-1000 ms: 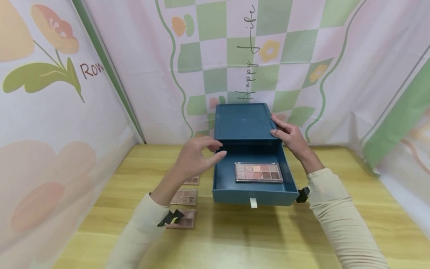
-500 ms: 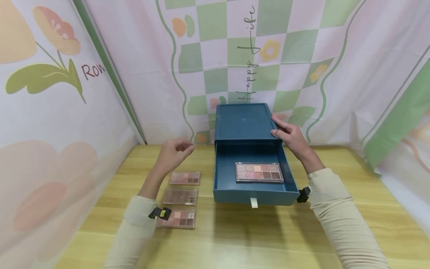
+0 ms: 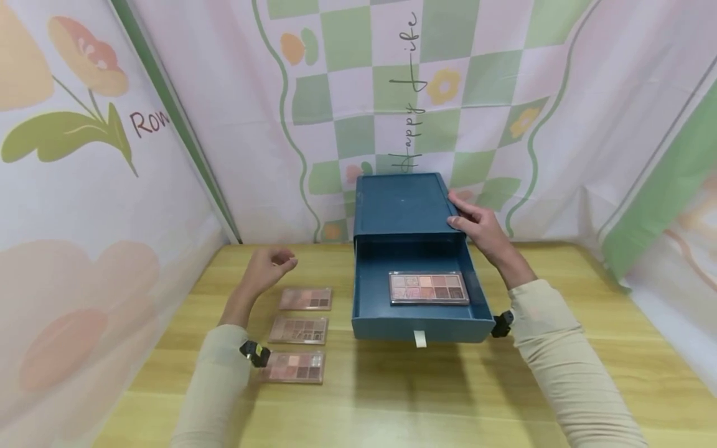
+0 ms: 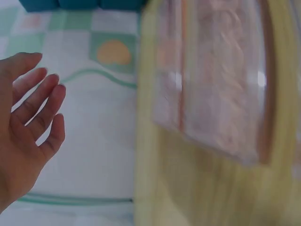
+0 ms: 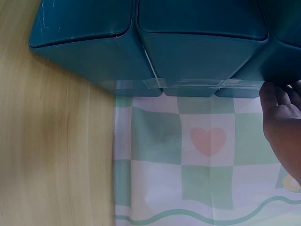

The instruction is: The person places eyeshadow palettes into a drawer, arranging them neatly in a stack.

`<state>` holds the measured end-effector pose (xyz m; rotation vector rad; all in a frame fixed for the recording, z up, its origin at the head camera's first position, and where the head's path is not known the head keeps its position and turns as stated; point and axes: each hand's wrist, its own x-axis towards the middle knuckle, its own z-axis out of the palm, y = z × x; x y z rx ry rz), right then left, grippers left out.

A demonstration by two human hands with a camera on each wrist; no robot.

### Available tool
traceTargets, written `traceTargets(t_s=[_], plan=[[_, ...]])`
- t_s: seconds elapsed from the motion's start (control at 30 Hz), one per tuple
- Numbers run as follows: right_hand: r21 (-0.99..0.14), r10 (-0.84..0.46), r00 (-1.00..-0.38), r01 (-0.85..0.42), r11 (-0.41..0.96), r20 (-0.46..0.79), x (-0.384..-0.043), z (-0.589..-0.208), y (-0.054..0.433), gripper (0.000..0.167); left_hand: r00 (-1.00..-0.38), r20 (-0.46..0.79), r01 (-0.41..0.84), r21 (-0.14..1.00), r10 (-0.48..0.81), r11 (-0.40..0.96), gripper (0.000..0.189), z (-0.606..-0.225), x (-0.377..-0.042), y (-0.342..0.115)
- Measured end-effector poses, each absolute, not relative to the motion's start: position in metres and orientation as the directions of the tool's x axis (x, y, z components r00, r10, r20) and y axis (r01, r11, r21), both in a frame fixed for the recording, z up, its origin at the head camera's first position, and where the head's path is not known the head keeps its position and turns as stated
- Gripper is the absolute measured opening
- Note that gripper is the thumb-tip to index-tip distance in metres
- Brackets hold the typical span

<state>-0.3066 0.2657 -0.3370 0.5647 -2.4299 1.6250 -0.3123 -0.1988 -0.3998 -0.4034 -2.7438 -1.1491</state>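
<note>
Left grip (image 3: 263,270) spread near 3 palettes (image 3: 299,330); right grip (image 3: 485,233) spread, touching blue cabinet (image 3: 400,204).

In the head view we see bright, even light, a pale glare toward the near edge of the table (image 3: 406,423) and a soft shadow below the drawer (image 3: 386,329). Motion blur smears the eyeshadow palette (image 4: 221,75) in our left wrist view; our right wrist view is dimmer, darkening the right hand (image 5: 284,117).

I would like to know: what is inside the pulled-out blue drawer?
One eyeshadow palette lies in the drawer, nearer its front and the person's right. The drawer's rear part runs under the cabinet top, so anything there cannot be seen.
</note>
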Motion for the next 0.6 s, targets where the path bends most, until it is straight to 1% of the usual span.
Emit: traceTargets(t_s=[0.2,0.27,0.47,0.6], plan=[[-0.849,-0.215,-0.914,-0.401,0.345,0.345,-0.307,-0.338,0.265,0.06,-0.953,0.125,0.291,0.634,0.276,0.717,0.038,-0.417,-0.315,-0.218],[-0.848,-0.213,-0.914,-0.401,0.347,0.345,-0.307,-0.337,0.264,0.06,-0.955,0.078,0.269,0.629,0.285,0.73,0.042,-0.421,-0.315,-0.223],[-0.852,-0.206,-0.92,-0.389,0.351,0.335,-0.306,-0.337,0.263,0.06,-0.958,-0.049,0.183,0.656,0.284,0.732,0.051,-0.435,-0.313,-0.232],[-0.853,-0.202,-0.921,-0.387,0.352,0.334,-0.305,-0.337,0.264,0.06,-0.946,-0.101,0.157,0.685,0.307,0.711,0.054,-0.439,-0.31,-0.234]])
